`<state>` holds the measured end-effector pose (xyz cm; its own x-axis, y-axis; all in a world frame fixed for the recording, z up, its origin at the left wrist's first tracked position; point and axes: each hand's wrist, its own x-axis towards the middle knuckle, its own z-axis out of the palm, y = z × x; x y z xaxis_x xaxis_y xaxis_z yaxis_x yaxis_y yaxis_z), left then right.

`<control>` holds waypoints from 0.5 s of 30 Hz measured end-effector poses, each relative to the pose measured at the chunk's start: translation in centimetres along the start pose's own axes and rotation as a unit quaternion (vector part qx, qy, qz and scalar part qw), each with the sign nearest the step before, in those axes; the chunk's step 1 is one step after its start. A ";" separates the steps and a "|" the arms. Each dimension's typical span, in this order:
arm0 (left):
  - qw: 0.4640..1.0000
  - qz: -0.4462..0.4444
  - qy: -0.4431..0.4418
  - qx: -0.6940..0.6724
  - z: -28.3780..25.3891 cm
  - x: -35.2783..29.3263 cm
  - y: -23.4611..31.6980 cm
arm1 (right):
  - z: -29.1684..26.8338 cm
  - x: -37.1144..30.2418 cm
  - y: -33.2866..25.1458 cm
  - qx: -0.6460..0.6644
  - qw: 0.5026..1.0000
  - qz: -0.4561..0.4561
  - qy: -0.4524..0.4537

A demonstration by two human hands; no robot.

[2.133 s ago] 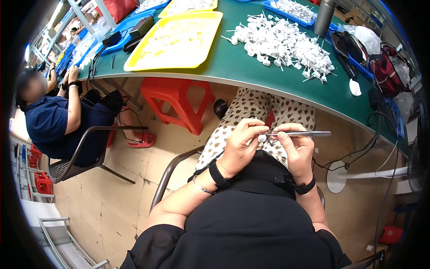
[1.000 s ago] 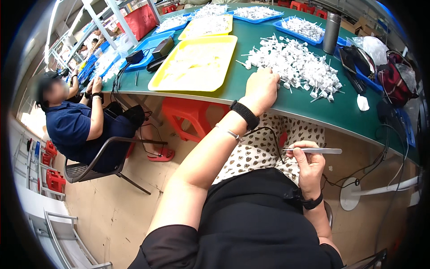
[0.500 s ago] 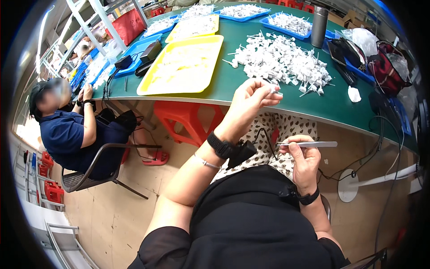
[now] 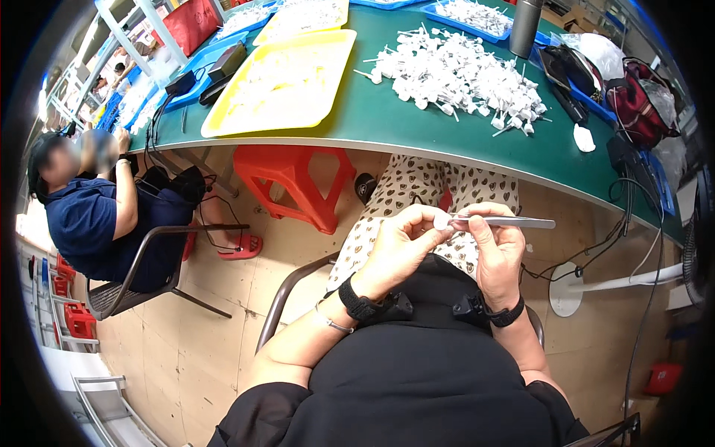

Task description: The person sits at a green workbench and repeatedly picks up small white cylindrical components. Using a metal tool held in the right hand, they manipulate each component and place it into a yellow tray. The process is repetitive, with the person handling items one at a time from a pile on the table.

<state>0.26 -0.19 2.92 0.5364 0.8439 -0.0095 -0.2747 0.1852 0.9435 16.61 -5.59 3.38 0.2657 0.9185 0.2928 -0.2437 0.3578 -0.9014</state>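
Between the thumb and fingers of my left hand (image 4: 402,249) is a small white plastic piece (image 4: 442,221), held above my lap. My right hand (image 4: 497,253) grips a pair of silver tweezers (image 4: 525,222), whose tips point left and meet the white piece. What the tips touch exactly is too small to tell. On the green table ahead lies a loose pile of white pieces with thin grey stems (image 4: 462,74). Left of the pile is a yellow tray (image 4: 216,123) with pale small things in it.
Blue trays (image 4: 428,9) of similar pieces line the table's far side, near a grey metal flask (image 4: 526,30). Bags (image 4: 646,100) and cables crowd the right end. A red stool (image 4: 294,175) stands under the table. A seated person (image 4: 97,201) works at the left.
My left hand has come back from the pile's near edge, down to the tweezers, with the white piece in its fingers. My right hand has risen slightly, still holding the tweezers.
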 end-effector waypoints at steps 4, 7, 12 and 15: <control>0.999 0.031 0.008 0.018 -0.1 -0.2 -0.6 | 0.6 -0.4 -0.2 -0.073 0.997 -0.008 -0.009; 0.996 0.069 0.014 0.061 -0.4 -0.1 -1.2 | 0.7 -0.5 -0.2 -0.116 0.993 -0.022 -0.017; 0.985 0.133 0.020 0.105 -0.6 0.2 -2.2 | 0.6 -0.3 0.3 -0.178 0.980 -0.090 -0.018; 0.981 0.141 0.028 0.130 -0.6 0.1 -2.2 | 0.4 -0.3 0.6 -0.216 0.969 -0.120 -0.026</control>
<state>0.43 -0.19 0.68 0.4206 0.8712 0.2533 -0.1893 -0.1887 0.9636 15.99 -5.53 2.90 0.2161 0.8289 0.5160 0.2355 0.4687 -0.8514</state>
